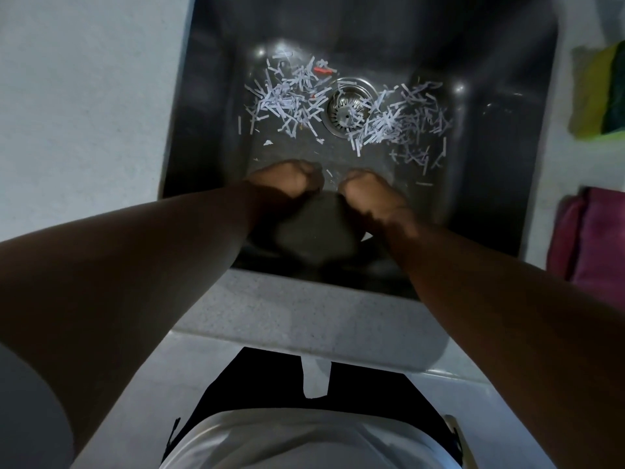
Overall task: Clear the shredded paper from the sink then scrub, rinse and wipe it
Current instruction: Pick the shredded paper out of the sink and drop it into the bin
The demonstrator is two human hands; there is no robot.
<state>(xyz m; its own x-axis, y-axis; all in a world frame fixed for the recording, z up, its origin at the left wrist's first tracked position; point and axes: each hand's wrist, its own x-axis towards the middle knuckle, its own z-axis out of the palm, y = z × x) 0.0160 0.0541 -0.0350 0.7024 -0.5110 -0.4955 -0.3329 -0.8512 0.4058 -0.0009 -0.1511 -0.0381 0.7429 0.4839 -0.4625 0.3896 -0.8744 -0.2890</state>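
Two hands reach into the dark sink [203, 106]: our left hand [284, 179] and right hand [368, 189] sit side by side, not touching, fingers curled under (we cannot tell whether they grip anything). The shredded paper [287, 96] lies scattered on the sink floor on both sides of the drain strainer [348, 108]. A sponge [598, 93] and a magenta cloth [588, 231] rest on the right counter.

Right-edge items on surface
Yellow-green sponge [598, 93] upper right; magenta cloth [590, 238] below it, on pale surface [84, 96].
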